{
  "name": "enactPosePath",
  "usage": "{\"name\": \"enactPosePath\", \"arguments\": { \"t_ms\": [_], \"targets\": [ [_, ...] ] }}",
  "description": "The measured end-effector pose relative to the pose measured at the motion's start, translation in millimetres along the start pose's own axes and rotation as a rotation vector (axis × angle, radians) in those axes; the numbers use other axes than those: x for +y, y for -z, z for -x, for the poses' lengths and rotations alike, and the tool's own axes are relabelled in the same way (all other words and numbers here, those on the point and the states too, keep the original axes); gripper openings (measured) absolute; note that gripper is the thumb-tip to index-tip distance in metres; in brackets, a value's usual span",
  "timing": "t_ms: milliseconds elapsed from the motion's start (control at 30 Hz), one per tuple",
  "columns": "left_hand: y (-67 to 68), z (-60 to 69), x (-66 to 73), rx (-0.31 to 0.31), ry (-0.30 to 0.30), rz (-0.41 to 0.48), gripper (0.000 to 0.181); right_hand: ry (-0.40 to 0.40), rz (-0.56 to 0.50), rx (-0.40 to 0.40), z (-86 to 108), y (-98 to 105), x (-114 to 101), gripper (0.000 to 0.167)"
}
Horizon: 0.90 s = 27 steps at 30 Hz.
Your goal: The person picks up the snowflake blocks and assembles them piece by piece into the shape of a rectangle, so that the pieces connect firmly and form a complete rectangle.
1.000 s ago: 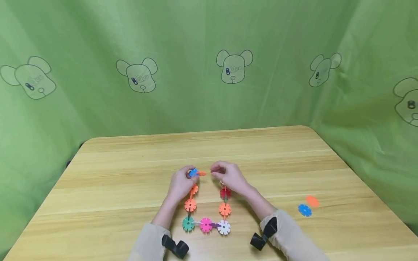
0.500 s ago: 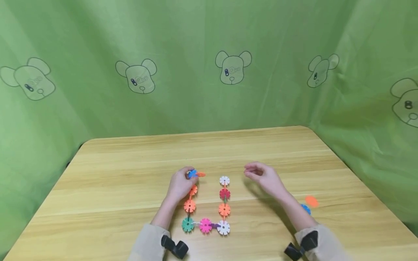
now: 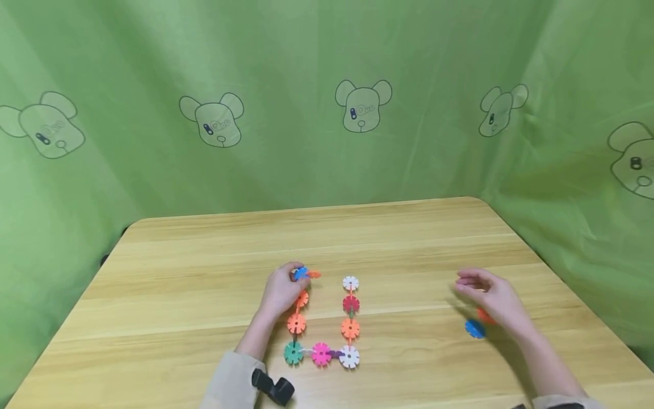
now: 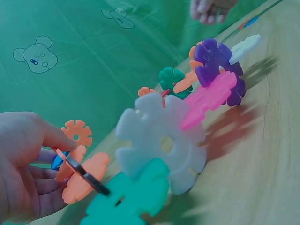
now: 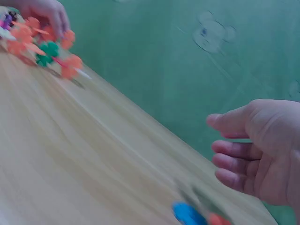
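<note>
My left hand (image 3: 281, 291) pinches a blue notched plastic disc (image 3: 300, 273) at the far left end of a U-shaped chain of interlocked discs. An orange disc (image 3: 314, 274) juts rightward from the blue one. Along the chain's near side lie a green disc (image 3: 293, 353), a pink disc (image 3: 321, 354) and a white disc (image 3: 349, 357). Its right side ends in another white disc (image 3: 350, 283). My right hand (image 3: 493, 298) hovers over the table's right part, holding nothing, fingers loosely bent. Just below it are a loose blue disc (image 3: 475, 328) and a partly covered orange disc (image 3: 485, 316).
The wooden table (image 3: 409, 244) has a green curtain (image 3: 286, 165) with bear-head drawings behind it and at both sides. A black strap mount (image 3: 276, 389) sits on the left sleeve.
From the chain's right end, my right hand has swung far to the right, toward the two loose discs. My left hand stays on the blue disc.
</note>
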<state>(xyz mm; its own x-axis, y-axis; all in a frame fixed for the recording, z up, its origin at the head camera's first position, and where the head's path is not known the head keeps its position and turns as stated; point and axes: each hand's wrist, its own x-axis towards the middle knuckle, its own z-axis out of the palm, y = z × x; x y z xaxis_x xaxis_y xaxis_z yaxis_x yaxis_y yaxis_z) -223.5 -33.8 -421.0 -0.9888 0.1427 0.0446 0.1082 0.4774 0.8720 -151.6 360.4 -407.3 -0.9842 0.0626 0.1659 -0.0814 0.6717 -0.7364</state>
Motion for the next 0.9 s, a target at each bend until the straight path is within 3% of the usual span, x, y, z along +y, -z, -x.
{"name": "enactPosePath", "arguments": {
  "t_ms": [400, 567, 900],
  "targets": [
    [0.0, -0.4, -1.8, -0.012, -0.001, -0.001, 0.042, -0.131, 0.154, -0.149, 16.6, 32, 43, 0.055],
    [-0.3, -1.2, -3.5, -0.021, 0.002, -0.005, 0.044, -0.149, 0.212, -0.195, 17.8, 34, 45, 0.056],
    [-0.6, -2.0, -3.8, -0.025, 0.013, -0.003, 0.044, -0.118, 0.238, -0.217, 17.4, 30, 43, 0.039]
  ]
}}
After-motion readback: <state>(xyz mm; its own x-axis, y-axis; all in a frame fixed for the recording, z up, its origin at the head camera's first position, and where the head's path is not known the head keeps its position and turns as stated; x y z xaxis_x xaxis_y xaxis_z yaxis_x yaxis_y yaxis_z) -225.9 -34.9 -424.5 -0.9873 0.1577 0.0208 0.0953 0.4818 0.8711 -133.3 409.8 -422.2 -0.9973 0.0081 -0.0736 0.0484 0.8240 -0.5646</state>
